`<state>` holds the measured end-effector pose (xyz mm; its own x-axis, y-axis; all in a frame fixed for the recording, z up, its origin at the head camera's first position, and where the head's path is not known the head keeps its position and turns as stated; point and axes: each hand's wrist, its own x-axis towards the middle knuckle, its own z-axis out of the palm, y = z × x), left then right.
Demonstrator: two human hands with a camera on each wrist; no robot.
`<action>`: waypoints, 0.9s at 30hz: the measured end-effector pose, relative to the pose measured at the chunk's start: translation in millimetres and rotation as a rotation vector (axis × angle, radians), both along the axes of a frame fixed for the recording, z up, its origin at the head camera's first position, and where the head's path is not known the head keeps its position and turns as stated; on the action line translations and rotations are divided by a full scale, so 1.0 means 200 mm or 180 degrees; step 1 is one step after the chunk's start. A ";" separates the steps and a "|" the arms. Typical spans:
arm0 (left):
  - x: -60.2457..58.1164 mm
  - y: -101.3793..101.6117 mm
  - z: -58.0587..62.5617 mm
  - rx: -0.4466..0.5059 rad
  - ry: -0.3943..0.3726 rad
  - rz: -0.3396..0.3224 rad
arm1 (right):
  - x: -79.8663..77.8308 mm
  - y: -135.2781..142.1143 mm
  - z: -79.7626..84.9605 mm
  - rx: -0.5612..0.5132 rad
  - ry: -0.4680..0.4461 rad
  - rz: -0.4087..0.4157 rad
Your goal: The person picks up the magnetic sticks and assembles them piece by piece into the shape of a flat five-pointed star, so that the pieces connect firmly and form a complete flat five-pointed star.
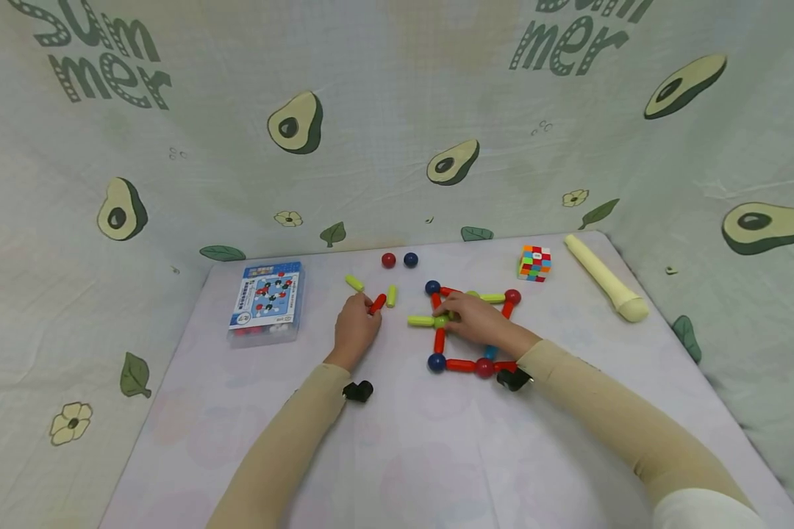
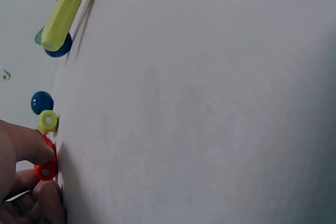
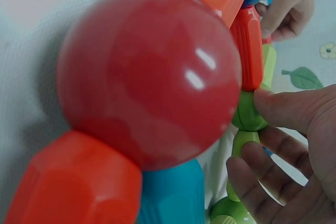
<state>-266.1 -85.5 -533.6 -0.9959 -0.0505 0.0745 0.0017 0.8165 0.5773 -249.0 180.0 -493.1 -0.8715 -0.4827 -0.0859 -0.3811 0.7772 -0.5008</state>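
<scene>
My left hand (image 1: pixel 357 325) pinches a red rod (image 1: pixel 378 303) between thumb and fingers, low over the table. In the left wrist view the end of that red rod (image 2: pixel 46 170) shows between the fingertips. Loose yellow-green rods (image 1: pixel 392 295) lie just beyond this hand. My right hand (image 1: pixel 474 317) reaches over a frame of rods and balls and holds a green ball (image 1: pixel 441 322) in its left side; in the right wrist view the thumb rests on this green ball (image 3: pixel 248 113), fingers behind it. A yellow-green rod (image 1: pixel 420 321) sticks out leftward from the ball. The hand hides part of the frame.
A red ball (image 1: pixel 388 260) and a dark blue ball (image 1: pixel 411 259) lie at the back. On the left is a clear plastic box (image 1: pixel 265 338) with a printed sheet. A puzzle cube (image 1: pixel 534 264) and a pale yellow club-shaped thing (image 1: pixel 605 278) lie at the back right.
</scene>
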 end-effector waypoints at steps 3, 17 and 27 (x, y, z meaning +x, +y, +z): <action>0.02 -0.03 0.01 -0.0012 -0.0015 0.0044 | 0.00 0.00 0.00 -0.0004 0.0001 -0.0005; 0.19 -0.08 -0.03 -0.0123 -0.0179 -0.0757 | 0.00 0.00 0.00 0.0000 0.0010 -0.0013; 0.27 -0.07 -0.01 -0.0090 -0.0378 -0.1507 | 0.00 -0.01 -0.01 0.0026 -0.0008 -0.0052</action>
